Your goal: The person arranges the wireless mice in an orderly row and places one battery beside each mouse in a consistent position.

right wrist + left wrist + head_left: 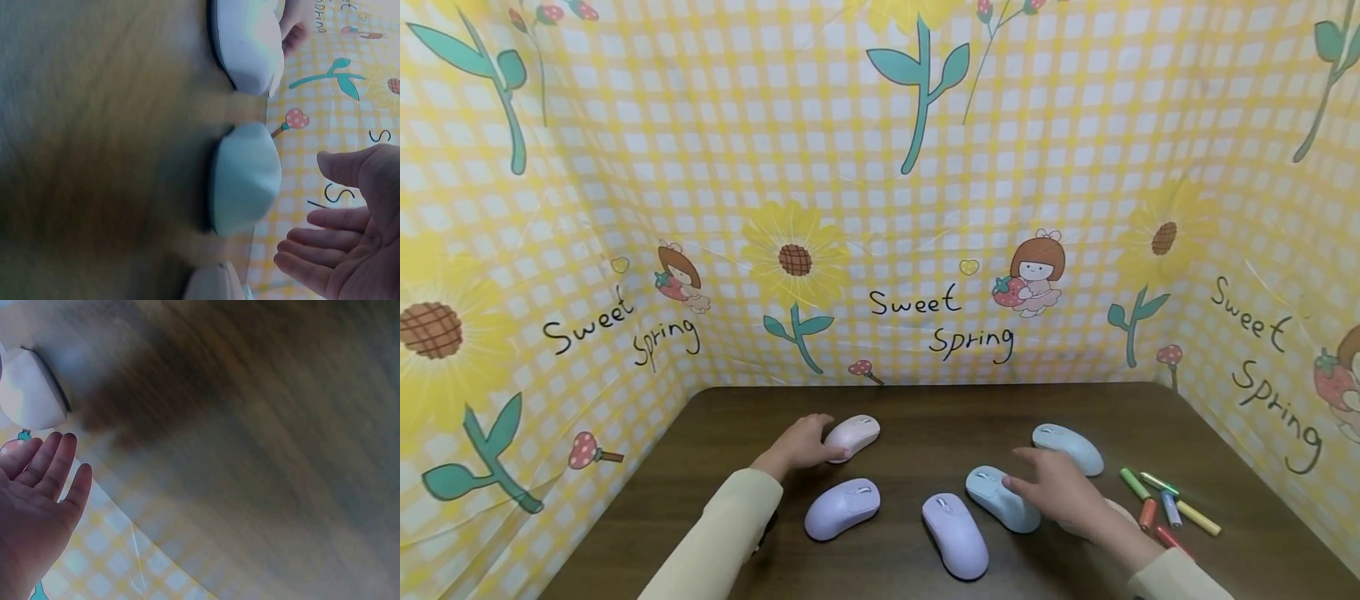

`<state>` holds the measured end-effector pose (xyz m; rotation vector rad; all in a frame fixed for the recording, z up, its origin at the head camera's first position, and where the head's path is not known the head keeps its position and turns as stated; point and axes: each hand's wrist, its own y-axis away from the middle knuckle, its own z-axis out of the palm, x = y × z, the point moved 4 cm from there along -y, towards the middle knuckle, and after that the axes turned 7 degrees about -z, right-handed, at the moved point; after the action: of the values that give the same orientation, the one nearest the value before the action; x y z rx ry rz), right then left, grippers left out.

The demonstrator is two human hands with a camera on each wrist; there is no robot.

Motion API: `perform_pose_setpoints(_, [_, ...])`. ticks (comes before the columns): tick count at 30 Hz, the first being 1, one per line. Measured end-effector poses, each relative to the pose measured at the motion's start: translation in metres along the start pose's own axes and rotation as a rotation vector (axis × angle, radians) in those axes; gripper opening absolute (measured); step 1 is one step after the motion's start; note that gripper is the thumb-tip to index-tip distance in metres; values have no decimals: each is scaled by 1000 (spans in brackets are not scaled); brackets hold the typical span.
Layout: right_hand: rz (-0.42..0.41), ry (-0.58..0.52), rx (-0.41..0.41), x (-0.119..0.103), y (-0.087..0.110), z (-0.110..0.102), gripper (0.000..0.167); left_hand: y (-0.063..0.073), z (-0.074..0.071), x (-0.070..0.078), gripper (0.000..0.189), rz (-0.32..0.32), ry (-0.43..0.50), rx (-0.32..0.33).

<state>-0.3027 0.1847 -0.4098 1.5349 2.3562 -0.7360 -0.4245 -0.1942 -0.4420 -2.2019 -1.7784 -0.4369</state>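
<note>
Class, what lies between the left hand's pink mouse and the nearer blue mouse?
Head view: only bare tabletop separates the pink mouse from the nearer blue mouse.

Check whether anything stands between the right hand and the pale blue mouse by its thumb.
Nothing visible does: in the right wrist view, only open space shows between the right hand and that pale blue mouse. The lilac mouse beside it lies on the side away from the hand.
</note>
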Motion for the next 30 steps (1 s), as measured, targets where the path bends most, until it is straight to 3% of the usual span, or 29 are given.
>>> perform_pose_setpoints(15, [80,-6,-1,-1,9,16,56,1,3,7,70,9,61,13])
perform_pose_setpoints(21, [86,-16,24,2,13,22,59,-2,5,4,67,1,79,19])
perform_pose_setpoints(30, [129,-25,-6,4,14,27,63,-4,10,-1,57,2,109,46])
